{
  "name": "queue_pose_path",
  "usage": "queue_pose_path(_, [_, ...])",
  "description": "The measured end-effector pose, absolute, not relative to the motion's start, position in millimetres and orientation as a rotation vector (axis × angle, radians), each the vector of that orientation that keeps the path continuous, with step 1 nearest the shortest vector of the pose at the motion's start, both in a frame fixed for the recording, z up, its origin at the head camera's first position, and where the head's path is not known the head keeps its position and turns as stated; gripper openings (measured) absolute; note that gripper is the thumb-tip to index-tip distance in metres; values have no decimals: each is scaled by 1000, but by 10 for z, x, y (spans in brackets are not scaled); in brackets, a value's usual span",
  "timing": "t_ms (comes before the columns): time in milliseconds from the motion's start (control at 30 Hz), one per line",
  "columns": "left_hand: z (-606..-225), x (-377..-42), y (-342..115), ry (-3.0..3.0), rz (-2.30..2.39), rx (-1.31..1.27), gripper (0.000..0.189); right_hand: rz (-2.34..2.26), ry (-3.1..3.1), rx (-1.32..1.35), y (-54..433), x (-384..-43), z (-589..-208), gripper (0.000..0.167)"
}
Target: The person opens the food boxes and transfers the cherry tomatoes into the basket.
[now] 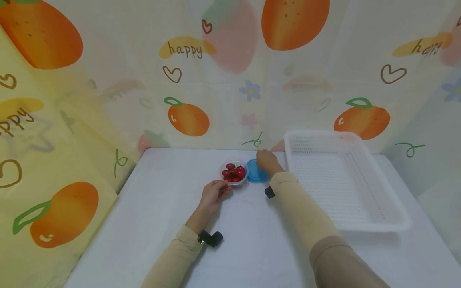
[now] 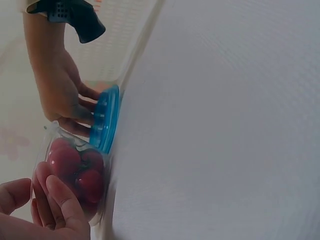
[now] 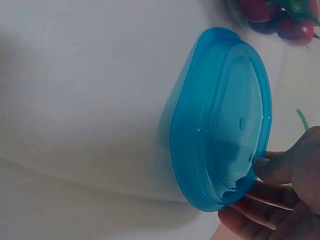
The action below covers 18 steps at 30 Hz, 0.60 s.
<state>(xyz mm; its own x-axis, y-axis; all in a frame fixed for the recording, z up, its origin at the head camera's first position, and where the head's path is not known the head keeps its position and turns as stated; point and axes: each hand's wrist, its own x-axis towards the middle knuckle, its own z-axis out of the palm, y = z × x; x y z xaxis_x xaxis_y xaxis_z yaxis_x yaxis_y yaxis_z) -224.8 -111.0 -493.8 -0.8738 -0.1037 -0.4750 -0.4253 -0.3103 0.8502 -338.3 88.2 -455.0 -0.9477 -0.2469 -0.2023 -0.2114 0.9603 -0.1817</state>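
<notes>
White basket (image 1: 335,192) beside my right hand (image 1: 268,161) (pinching the blue lid (image 3: 225,122)); my left hand (image 1: 213,193), fingers loose, touches the tomato tub (image 1: 237,183).

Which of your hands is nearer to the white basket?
Right. The right hand is just left of the white basket, holding the blue lid; the left hand is farther left, beside the red tomatoes.

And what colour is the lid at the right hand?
The lid is translucent blue, showing best in the right wrist view.
</notes>
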Motion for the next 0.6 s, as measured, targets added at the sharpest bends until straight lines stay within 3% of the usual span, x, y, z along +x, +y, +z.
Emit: queue_pose_path(600, [-4951,-2217,-1152,1693,2337,-664,23,-230,2860,-355,892,-3387,-4543,24])
